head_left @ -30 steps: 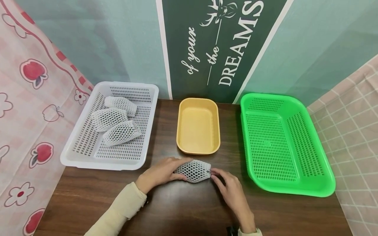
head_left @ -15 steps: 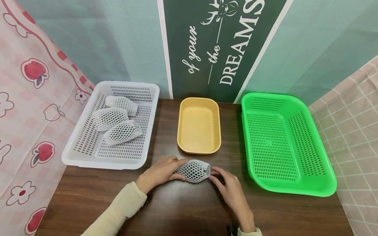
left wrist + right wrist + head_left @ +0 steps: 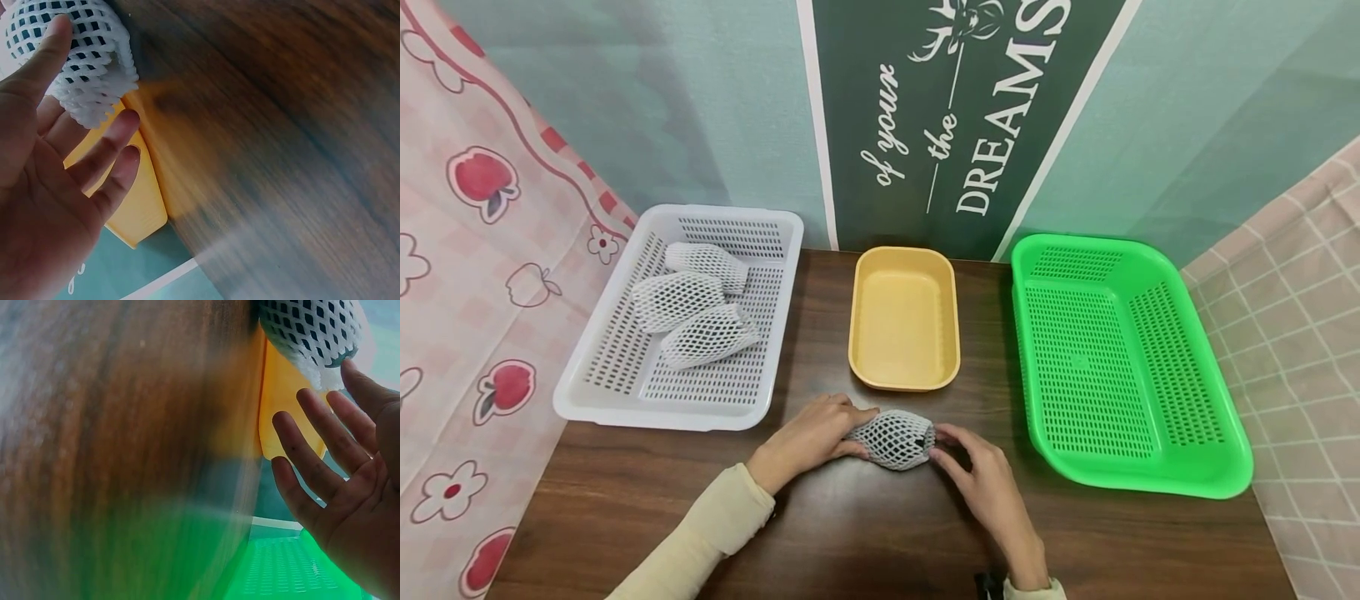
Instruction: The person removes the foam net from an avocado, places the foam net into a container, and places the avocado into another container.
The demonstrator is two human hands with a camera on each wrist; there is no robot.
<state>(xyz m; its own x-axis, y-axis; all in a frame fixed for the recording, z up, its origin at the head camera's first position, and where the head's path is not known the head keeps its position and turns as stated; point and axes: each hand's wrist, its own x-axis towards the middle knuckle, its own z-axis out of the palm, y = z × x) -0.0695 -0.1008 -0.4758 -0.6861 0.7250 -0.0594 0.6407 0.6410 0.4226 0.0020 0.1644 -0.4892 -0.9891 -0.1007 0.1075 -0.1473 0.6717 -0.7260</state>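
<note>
Nearside of the tray [image 3: 904,325], the net [image 3: 892,439] sits between left grip [image 3: 814,435], clamped on one end, and right grip [image 3: 987,477], touching the other, pinch uncertain. Steady left hold with light right touch should avoid tearing.

Around the dark item, the white foam-mesh sleeve [image 3: 887,440] has altered at its right end: a small black patch of the dark item [image 3: 920,442] now shows there, where netting covered it a second ago. Sleeve and item together have shifted slightly toward the person. The thumb of the left hand [image 3: 811,435] has drawn back a little leftward, and the right hand's [image 3: 991,482] thumb tip has edged slightly left and nearer the person.
</note>
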